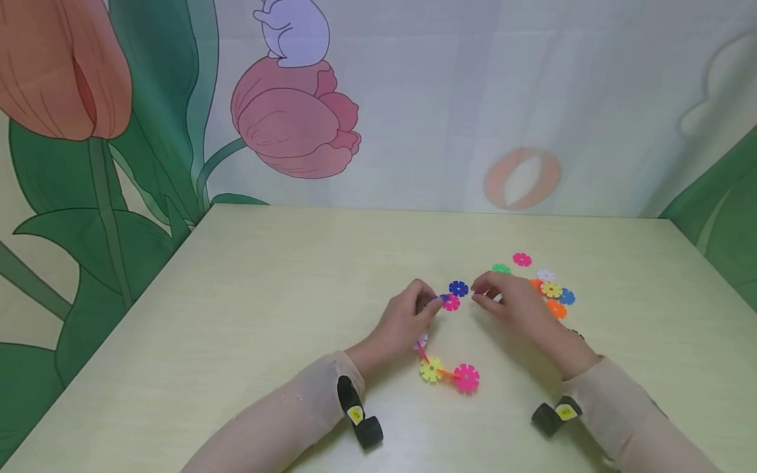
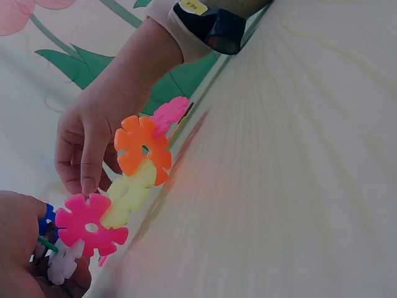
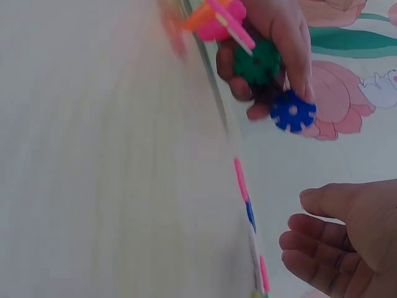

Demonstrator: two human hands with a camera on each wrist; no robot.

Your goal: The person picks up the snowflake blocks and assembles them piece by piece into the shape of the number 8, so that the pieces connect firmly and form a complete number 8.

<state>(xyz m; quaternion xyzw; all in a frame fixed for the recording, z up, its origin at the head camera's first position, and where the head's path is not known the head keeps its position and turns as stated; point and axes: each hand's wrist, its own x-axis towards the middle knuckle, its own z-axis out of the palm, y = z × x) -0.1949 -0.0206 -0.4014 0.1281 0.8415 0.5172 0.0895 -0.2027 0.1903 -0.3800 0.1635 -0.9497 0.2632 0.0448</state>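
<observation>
My left hand (image 1: 402, 318) holds a linked chain of notched plastic discs, gripping it by one end. Between its fingers and thumb are a green disc (image 3: 257, 62) and a blue disc (image 3: 293, 112). From there hang a white disc (image 2: 64, 262), a pink disc (image 2: 91, 226), a yellow disc (image 1: 432, 370), an orange disc (image 2: 142, 149) and another pink disc (image 1: 467, 379). My right hand (image 1: 520, 305) hovers to the right, thumb and fingers apart with nothing between them. Close by its fingertips lie a loose dark blue disc (image 1: 458, 288) and a loose pink disc (image 1: 452, 303).
Several loose discs lie on the table (image 1: 266, 295) around and beyond my right hand: pink (image 1: 522, 259), green (image 1: 501, 269), white (image 1: 547, 274), yellow (image 1: 552, 290), light blue (image 1: 568, 297) and orange (image 1: 556, 309). A printed curtain (image 1: 414, 98) hangs behind the table's far edge.
</observation>
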